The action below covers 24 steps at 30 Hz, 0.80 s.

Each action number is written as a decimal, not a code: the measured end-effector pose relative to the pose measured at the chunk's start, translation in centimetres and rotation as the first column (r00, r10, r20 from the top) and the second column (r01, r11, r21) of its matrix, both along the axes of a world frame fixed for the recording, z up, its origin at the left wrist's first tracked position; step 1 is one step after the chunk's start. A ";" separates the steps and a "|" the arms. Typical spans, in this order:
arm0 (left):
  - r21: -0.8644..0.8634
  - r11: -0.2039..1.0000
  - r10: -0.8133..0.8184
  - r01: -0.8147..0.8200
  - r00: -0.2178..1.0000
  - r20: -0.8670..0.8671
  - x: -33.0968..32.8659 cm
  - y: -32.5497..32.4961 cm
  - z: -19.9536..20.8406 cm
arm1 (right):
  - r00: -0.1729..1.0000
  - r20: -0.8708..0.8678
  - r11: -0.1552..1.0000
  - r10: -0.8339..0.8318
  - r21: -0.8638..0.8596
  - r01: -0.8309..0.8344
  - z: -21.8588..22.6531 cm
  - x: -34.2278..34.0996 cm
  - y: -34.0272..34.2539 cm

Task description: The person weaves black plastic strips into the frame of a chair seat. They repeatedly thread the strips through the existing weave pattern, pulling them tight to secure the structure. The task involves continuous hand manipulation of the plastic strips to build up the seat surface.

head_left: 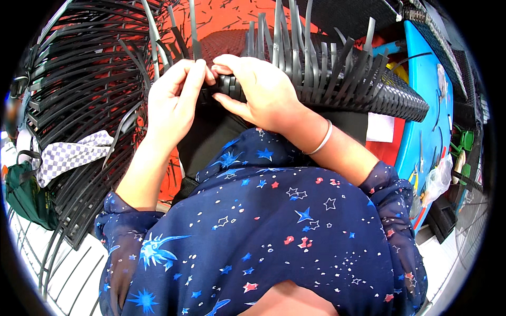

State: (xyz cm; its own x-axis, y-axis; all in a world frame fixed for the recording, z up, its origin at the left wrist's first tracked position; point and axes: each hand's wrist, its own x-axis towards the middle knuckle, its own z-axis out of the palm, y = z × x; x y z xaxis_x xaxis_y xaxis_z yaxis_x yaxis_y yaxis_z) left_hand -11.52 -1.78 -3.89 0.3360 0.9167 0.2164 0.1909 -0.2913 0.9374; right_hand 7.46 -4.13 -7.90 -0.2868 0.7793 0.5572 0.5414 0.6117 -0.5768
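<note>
Across my lap lies a black woven piece of flat plastic strips, with loose strip ends standing up along its edge. My left hand is closed in a pinch at the left part of this edge, its thumb and forefinger on an upright black strip. Close beside it, my right hand curls round the wrapped rim, thumb on the near side and fingers on the far side. The fingertips of both hands almost meet. What lies right under them is partly hidden.
Many long black strips fan out on the left, near a checkered cloth and a dark green bag. Red flooring strewn with offcuts lies ahead. At the right stand a blue board and a clear plastic bag.
</note>
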 end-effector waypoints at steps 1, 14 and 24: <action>-0.097 0.995 0.005 0.003 0.997 0.081 0.5 -0.1 0.3 | 1.000 -0.004 1.000 -0.001 -0.024 0.001 0.1 0.0 0.0; -0.801 0.589 0.115 0.107 0.970 0.214 1.5 3.6 5.6 | 0.999 0.036 0.999 0.003 0.034 -0.004 0.6 -0.3 0.4; -0.826 0.512 0.027 0.237 0.956 0.291 1.8 6.8 4.1 | 1.000 0.018 0.997 0.000 0.080 -0.001 0.5 -0.8 0.2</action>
State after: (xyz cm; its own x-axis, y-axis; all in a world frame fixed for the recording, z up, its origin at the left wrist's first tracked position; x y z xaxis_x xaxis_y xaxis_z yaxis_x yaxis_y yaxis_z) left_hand -9.69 5.01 0.24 0.5010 0.6645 -0.5545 -0.0474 0.6608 0.7490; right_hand 6.68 -3.91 -7.41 -0.2980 0.7323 0.6123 0.5509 0.6558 -0.5162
